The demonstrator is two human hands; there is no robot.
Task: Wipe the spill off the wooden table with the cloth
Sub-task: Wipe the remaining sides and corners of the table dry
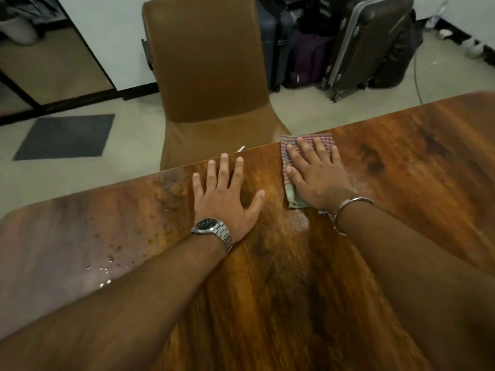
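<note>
A glossy wooden table fills the lower part of the head view. A red-and-white striped cloth lies near its far edge. My right hand presses flat on the cloth with fingers spread and covers most of it. My left hand rests flat on the bare wood just left of the cloth, fingers apart, holding nothing. Small droplets of the spill glisten on the table at the left, beside my left forearm. A faint wet smear shows just below the cloth.
A brown chair stands against the table's far edge, with a small white stick on its seat. Several suitcases line the wall at the back right. A dark mat lies on the floor at the left.
</note>
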